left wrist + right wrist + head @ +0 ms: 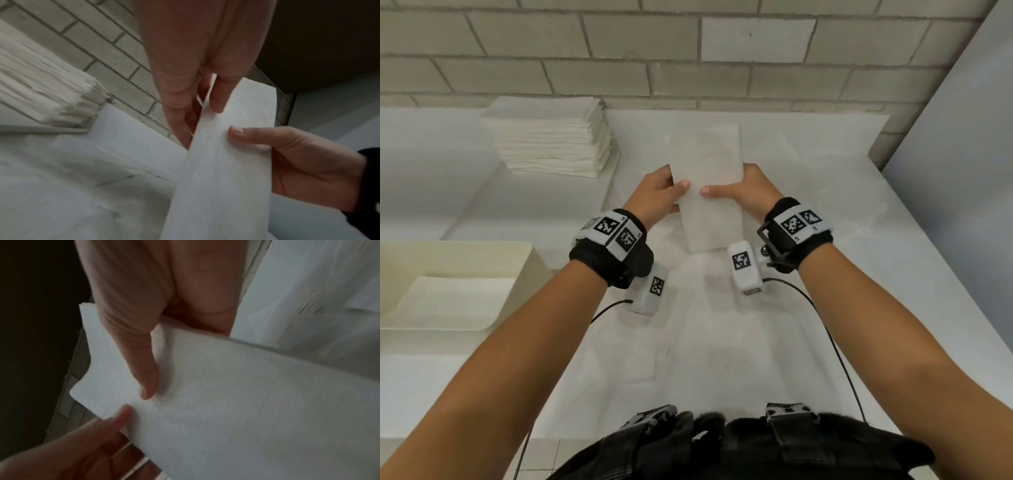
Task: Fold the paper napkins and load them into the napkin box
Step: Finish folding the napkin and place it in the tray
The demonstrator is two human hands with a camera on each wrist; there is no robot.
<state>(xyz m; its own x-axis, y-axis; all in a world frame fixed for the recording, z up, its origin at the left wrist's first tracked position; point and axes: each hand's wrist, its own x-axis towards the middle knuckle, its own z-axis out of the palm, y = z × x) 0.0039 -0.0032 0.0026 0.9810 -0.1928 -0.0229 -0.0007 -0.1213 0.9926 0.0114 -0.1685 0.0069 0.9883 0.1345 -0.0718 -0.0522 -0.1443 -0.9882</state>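
A white paper napkin [709, 192], folded into a long narrow strip, is held up above the table between both hands. My left hand [661, 192] pinches its left edge, thumb on the near face. My right hand [743, 192] pinches the right edge the same way. In the left wrist view the napkin [230, 162] runs down between my left hand's fingers [218, 97] and the right hand's thumb [246, 134]. In the right wrist view the napkin [226, 402] lies under the right thumb [148, 369]. The cream napkin box [530, 267] stands at the left with folded napkins [455, 301] inside.
A tall stack of unfolded white napkins [551, 140] sits at the back left by the brick wall [688, 51]. White paper sheeting [722, 342] covers the table. A grey panel [962, 154] stands at the right.
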